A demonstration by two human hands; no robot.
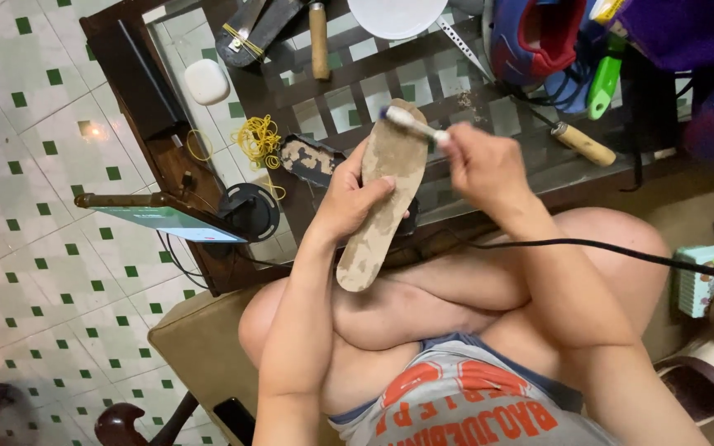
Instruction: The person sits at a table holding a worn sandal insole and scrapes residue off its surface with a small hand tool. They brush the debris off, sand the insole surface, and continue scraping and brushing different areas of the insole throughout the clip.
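My left hand grips a tan shoe insole by its left edge, holding it upright over my lap, its surface blotched with worn patches. My right hand is shut on a small white brush whose dark tip touches the insole's top end. A black cable runs across my right forearm. Both hands are above my crossed bare legs, just in front of a glass-topped table.
On the table lie a dark shoe sole, yellow rubber bands, a white case, wooden-handled tools, a white dish, a green-handled tool and blue-red shoes. A phone on a stand sits left. Tiled floor lies left.
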